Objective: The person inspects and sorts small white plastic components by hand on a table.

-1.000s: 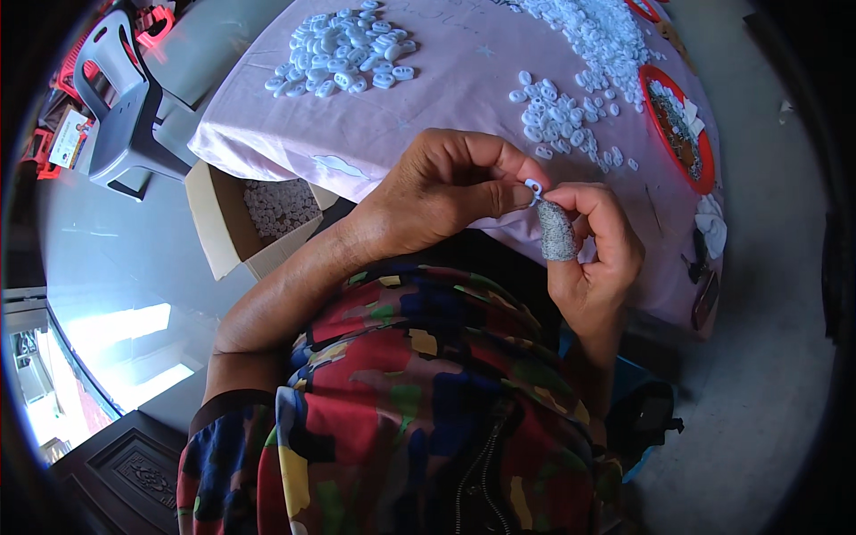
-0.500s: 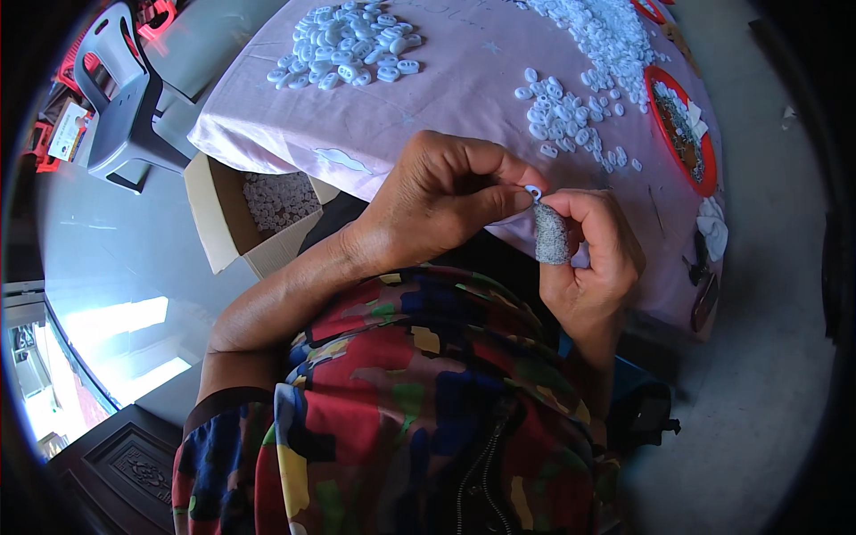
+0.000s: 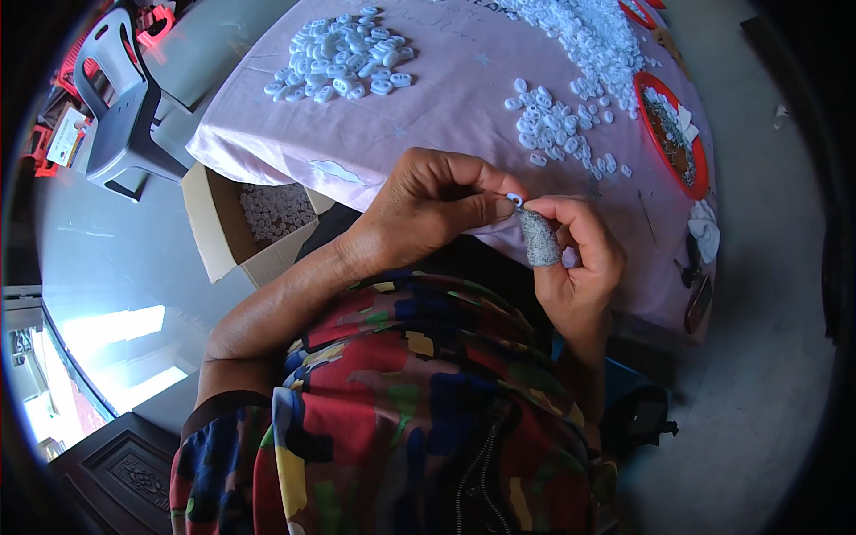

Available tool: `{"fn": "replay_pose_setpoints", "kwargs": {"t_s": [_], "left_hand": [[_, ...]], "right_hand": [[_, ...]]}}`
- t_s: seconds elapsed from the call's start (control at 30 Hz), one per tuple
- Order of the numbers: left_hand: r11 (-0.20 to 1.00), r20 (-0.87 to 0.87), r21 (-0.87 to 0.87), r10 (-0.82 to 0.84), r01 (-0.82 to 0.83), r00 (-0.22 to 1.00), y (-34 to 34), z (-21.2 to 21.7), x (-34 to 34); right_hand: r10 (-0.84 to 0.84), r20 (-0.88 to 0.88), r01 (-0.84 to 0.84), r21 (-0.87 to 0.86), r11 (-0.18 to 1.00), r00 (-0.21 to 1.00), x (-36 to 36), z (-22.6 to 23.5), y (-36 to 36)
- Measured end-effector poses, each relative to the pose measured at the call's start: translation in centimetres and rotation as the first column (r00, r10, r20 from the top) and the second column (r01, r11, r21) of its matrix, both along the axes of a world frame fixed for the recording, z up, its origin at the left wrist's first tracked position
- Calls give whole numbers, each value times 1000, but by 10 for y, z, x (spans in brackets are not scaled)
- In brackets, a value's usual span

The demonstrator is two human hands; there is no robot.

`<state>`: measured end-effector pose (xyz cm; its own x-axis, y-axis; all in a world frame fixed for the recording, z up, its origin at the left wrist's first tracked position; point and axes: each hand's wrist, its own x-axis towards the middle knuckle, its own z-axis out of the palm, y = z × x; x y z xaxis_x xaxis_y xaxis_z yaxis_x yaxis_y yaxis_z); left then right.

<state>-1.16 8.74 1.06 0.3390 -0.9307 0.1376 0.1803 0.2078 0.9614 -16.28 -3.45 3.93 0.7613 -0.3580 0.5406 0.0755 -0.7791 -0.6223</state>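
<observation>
Thumb and forefinger of my left hand pinch a small white oval plastic piece with a hole in it. My right hand meets it from the other side, its thumb and forefinger pressed together at the piece's edge. A grey knitted finger sleeve covers the right thumb. Whatever lies between the right fingertips is too small to make out. Both hands are raised in front of my body, near the table's front edge. Beyond them lies a small group of similar white pieces.
On the pink tablecloth are a left pile of white pieces, a larger far heap and a red tray of small metal parts. A cardboard box of pieces sits left, near a grey chair.
Both hands have shifted slightly left and down in the picture, still together at the white piece. The table and its things have also shifted slightly in view.
</observation>
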Motion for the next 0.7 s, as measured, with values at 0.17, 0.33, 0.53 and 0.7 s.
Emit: {"fn": "replay_pose_setpoints", "kwargs": {"t_s": [0.17, 0.33, 0.53, 0.7], "left_hand": [[1000, -37, -6, -12, 12, 999, 0, -1, 1], [1000, 2, 18, -18, 18, 1000, -3, -4, 0], [999, 12, 23, -37, 37, 999, -3, -5, -2], [1000, -16, -11, 8, -8, 1000, -3, -8, -1]], "right_hand": [[3, -1, -3, 28, 1000, 1000, -1, -5, -2], [61, 59, -58, -66, 996, 996, 0, -10, -6], [79, 87, -77, -20, 997, 993, 2, -14, -6], [95, 98, -100, 38, 994, 991, 8, -21, -7]]}}
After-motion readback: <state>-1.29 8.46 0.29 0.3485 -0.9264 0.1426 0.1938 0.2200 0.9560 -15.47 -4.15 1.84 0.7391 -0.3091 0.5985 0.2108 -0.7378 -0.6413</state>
